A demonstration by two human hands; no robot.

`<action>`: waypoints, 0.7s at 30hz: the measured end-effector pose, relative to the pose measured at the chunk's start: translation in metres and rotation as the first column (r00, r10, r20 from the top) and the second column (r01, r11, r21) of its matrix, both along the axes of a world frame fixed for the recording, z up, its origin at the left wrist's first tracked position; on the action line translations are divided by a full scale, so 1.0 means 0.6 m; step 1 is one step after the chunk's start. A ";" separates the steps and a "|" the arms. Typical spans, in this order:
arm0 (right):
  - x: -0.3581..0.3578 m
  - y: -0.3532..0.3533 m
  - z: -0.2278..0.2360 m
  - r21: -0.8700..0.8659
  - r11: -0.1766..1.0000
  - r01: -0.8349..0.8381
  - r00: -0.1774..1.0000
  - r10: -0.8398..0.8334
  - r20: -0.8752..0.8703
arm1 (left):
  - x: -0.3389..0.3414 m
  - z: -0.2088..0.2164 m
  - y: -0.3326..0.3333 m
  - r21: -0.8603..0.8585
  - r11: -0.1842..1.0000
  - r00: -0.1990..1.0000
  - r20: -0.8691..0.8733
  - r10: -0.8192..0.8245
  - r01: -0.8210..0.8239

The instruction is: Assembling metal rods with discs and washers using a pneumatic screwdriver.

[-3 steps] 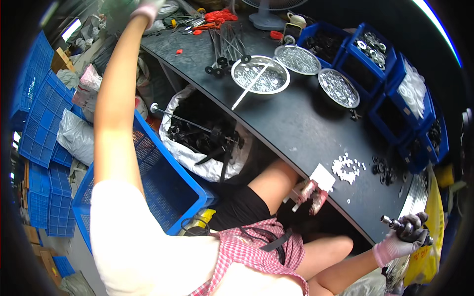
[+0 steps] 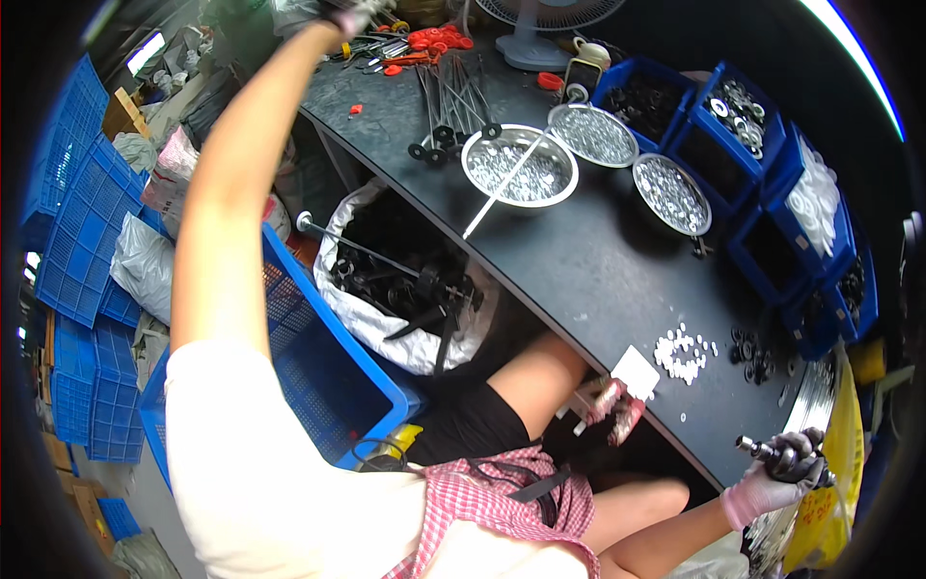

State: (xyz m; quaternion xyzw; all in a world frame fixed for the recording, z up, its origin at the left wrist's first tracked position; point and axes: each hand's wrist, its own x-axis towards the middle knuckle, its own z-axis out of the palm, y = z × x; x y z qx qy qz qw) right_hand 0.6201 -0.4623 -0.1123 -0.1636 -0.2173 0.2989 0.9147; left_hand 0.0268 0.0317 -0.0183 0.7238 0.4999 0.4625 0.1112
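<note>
At the top edge, my left hand [image 2: 355, 15] in a light glove reaches over the far left part of the bench. It is close to metal parts and red pieces [image 2: 441, 39]; its fingers are blurred and partly cut off. My right hand [image 2: 776, 480], in a pinkish-white glove with dark fingers, is wrapped round a dark power driver with a silver socket tip [image 2: 755, 447], past the bench's near right edge. Steel bowls of small shiny parts [image 2: 569, 180] stand mid-bench, a thin white rod [image 2: 499, 189] lying across the nearest one.
Blue bins [image 2: 719, 145] line the back right. White rings [image 2: 681, 355] and black rings [image 2: 750, 355] lie by a white block [image 2: 634, 372] at the bench edge. Below, a white sack of black parts [image 2: 338, 289] and a blue crate [image 2: 386, 396] stand beside my legs. A fan [image 2: 527, 48] stands behind.
My left hand has swung to the right along the top edge. My right hand, still round the driver, has shifted slightly left. The bench appears a little lower and farther right in view.
</note>
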 end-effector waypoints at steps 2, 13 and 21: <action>0.012 0.020 -0.020 -0.065 0.998 -0.002 0.996 0.008 0.087 | 0.028 -0.066 0.058 -0.034 0.978 0.858 0.486 -0.166 0.208; 0.087 -0.027 -0.112 -0.276 0.950 0.145 0.986 -0.160 -0.035 | 0.046 -0.345 0.255 -0.104 0.968 0.944 -0.216 -0.247 0.230; 0.055 -0.001 -0.115 -0.303 0.903 0.306 0.952 -0.297 0.075 | 0.095 -0.351 0.291 -0.125 0.981 0.721 -0.666 -0.192 0.146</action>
